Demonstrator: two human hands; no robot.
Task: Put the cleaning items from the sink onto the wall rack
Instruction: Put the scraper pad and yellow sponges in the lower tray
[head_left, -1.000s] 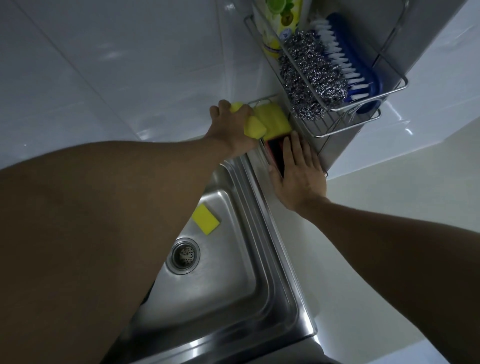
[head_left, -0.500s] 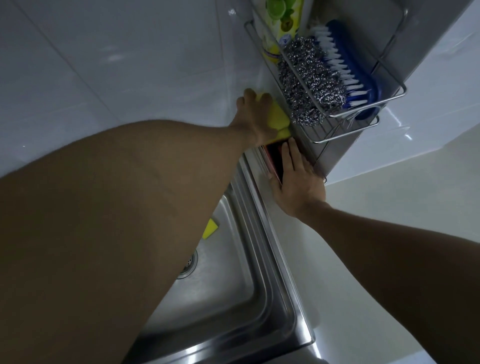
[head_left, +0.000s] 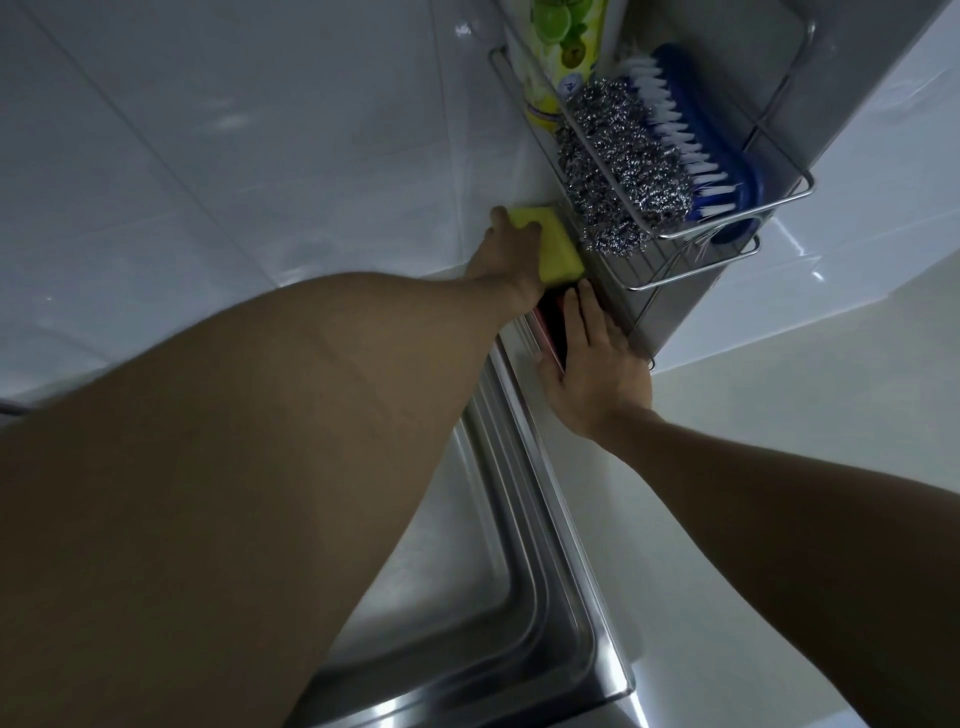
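Observation:
My left hand (head_left: 506, 254) grips a yellow sponge (head_left: 561, 252) and holds it against the lower tier of the wire wall rack (head_left: 727, 213), just under the upper basket. My right hand (head_left: 592, 374) lies flat, its straight fingers pressing a red and black item (head_left: 549, 323) that stands below the sponge at the rack's foot. The upper basket holds a steel wool scourer (head_left: 618, 171), a blue scrubbing brush (head_left: 698, 124) and a dish soap bottle (head_left: 566, 57). My left forearm hides most of the sink basin.
The steel sink (head_left: 524, 644) lies below, with only its right rim and corner showing. A white counter (head_left: 727, 467) runs along its right side. White wall tiles (head_left: 234, 156) fill the left, and a grey wall panel (head_left: 857, 78) carries the rack.
My left hand has carried the yellow sponge right, up to the rack's lower tier. My left forearm now covers the drain and the sponge lying in the basin. The right hand has stayed put.

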